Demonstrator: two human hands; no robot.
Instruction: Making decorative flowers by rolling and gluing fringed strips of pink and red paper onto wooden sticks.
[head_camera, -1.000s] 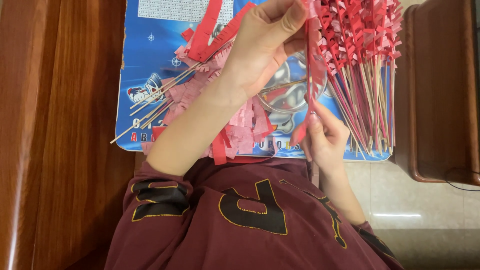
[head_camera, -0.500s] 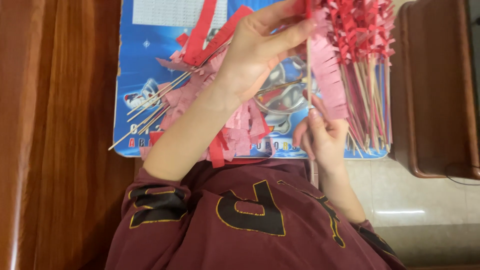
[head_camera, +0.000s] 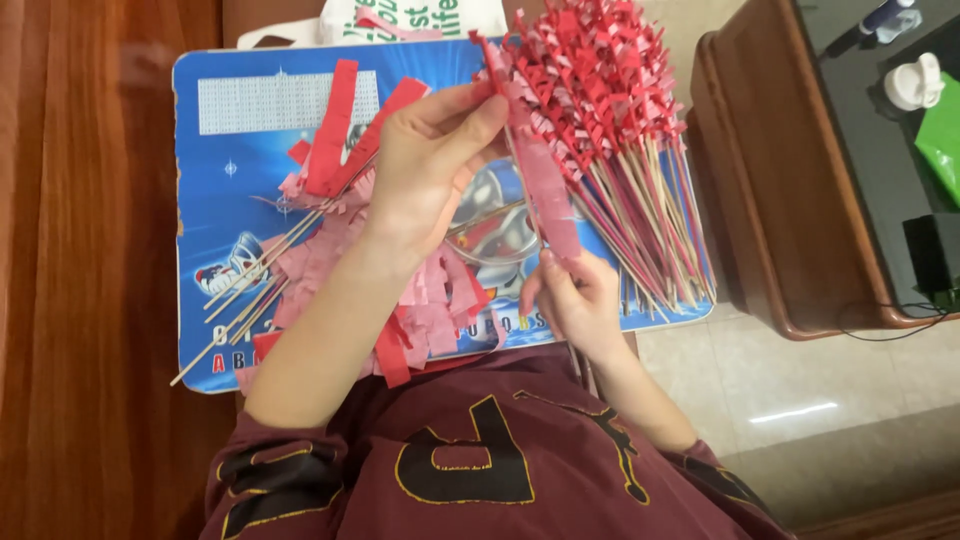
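Pink paper strip (head_camera: 548, 190) on a thin stick, held over the blue board (head_camera: 240, 130) on my lap: left hand (head_camera: 425, 170) pinches its top end, right hand (head_camera: 575, 295) grips the bottom. Finished red-pink wrapped sticks (head_camera: 610, 110) piled just right of it; bare sticks (head_camera: 255, 290) and cut strips (head_camera: 335, 125) lie left.

- The board (head_camera: 250, 120) sits on the person's lap, wooden surface (head_camera: 80, 300) off to its left.
- Loose paper strips (head_camera: 330, 260) and bare sticks (head_camera: 250, 300) are piled on the board's left half, under the left hand (head_camera: 425, 170).
- Finished wrapped sticks (head_camera: 610, 130) fan out on the right half.
- The right hand (head_camera: 575, 300) is at the near edge, just left of them.
- A cabinet (head_camera: 770, 200) stands to the right of the board.
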